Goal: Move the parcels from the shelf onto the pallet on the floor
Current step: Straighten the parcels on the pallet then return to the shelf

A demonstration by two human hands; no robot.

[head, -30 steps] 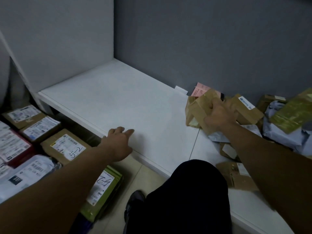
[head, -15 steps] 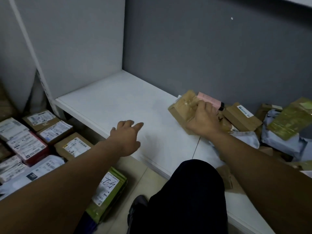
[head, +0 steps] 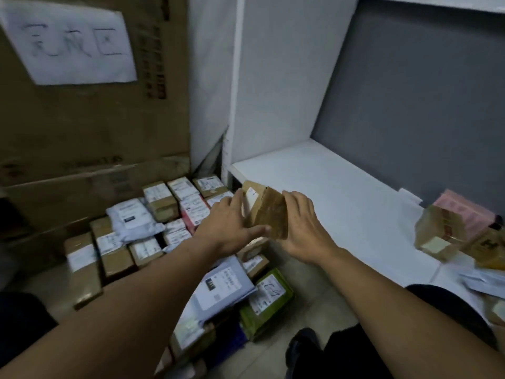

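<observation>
A brown cardboard parcel [head: 269, 214] with a white label hangs between my hands, just off the front left corner of the white shelf [head: 336, 192]. My left hand [head: 229, 228] holds its labelled side, thumb under its lower edge. My right hand [head: 303, 233] grips its right side. Below, several labelled parcels lie packed together on the floor, among them a white mailer [head: 131, 217] and a green parcel [head: 269, 296] over a dark blue pallet edge [head: 232, 343]. On the shelf at the right stand a pink parcel [head: 461, 212] and a taped brown parcel [head: 437, 236].
Large cardboard boxes [head: 90, 127] carrying a handwritten paper sheet [head: 71, 42] stand behind the floor parcels. The shelf's white side panel [head: 273, 77] rises at its left end, with a grey back wall [head: 423, 91]. My dark knee [head: 442, 310] and shoe [head: 303, 346] are at the lower right.
My right hand lifted the brown parcel off the shelf pile and carried it left past the shelf's corner. My left hand rose from the shelf edge onto it. The view swung left.
</observation>
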